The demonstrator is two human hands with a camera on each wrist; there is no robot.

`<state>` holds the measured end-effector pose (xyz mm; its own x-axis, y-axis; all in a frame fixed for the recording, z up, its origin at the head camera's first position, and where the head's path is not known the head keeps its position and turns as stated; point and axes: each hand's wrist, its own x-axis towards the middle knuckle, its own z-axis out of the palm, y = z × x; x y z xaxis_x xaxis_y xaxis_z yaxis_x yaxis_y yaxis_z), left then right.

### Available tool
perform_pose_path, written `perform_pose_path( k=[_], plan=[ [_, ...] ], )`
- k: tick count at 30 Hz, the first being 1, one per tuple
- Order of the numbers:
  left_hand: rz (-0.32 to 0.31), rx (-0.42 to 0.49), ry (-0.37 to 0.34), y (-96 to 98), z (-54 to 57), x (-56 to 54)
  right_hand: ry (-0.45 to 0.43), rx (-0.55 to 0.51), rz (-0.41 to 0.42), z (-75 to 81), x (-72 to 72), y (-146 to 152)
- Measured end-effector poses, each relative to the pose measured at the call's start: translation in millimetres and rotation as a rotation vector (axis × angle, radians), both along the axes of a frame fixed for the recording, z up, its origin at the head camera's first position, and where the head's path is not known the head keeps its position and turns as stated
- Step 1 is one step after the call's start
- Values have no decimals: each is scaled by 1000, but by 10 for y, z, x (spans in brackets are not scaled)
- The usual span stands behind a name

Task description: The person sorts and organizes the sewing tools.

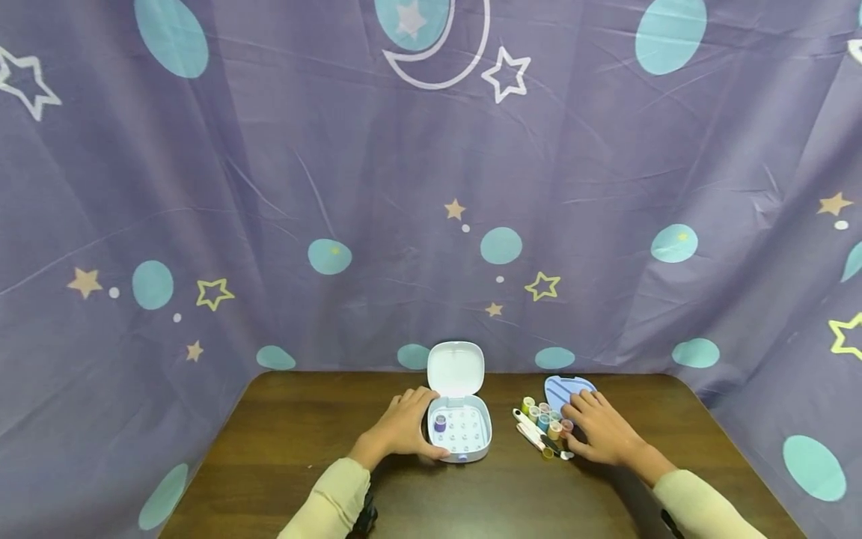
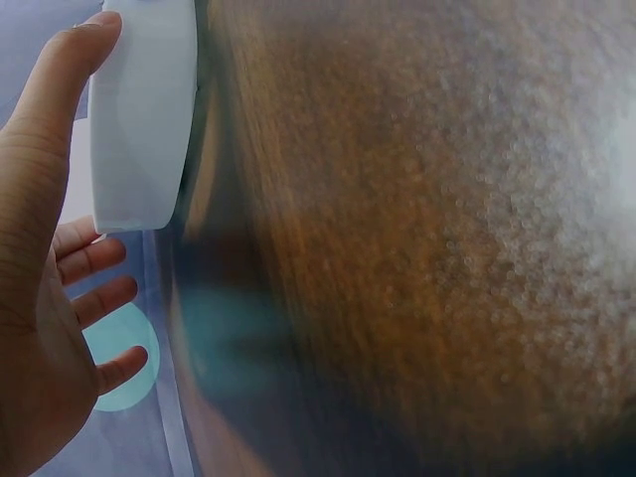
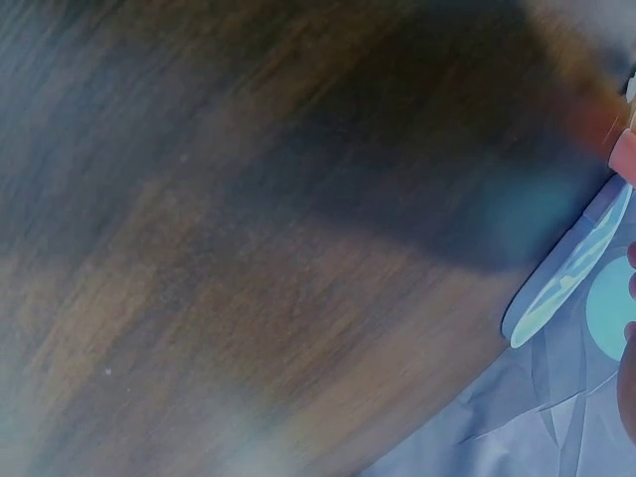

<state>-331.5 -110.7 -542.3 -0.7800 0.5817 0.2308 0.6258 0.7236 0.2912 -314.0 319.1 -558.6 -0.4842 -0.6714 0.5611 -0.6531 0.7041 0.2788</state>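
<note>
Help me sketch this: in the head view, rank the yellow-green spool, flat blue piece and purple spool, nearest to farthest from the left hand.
1. Purple spool, in the box
2. Yellow-green spool, right of the box
3. Flat blue piece, by the right hand

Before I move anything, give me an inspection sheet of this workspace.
Surface: brown wood-grain table.
Job's things: open white box with one purple spool inside; loose colored spools to its right.
Clutter: slim white tools beside the spools; blue flat piece behind them.
Left grip: holds the box, thumb at front.
Right grip: beside the loose spools; contact unclear.
Cables: nothing seen.
Surroundings: purple patterned curtain.
</note>
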Motion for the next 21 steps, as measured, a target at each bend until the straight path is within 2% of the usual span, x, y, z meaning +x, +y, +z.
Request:
perform_pose_path(
  k=[9, 21],
  plan=[
    [1, -8, -25, -12, 19, 3, -2, -4, 4, -28, -14, -12],
    [0, -6, -16, -8, 4, -21, 5, -22, 16, -10, -25, -49]
  ],
)
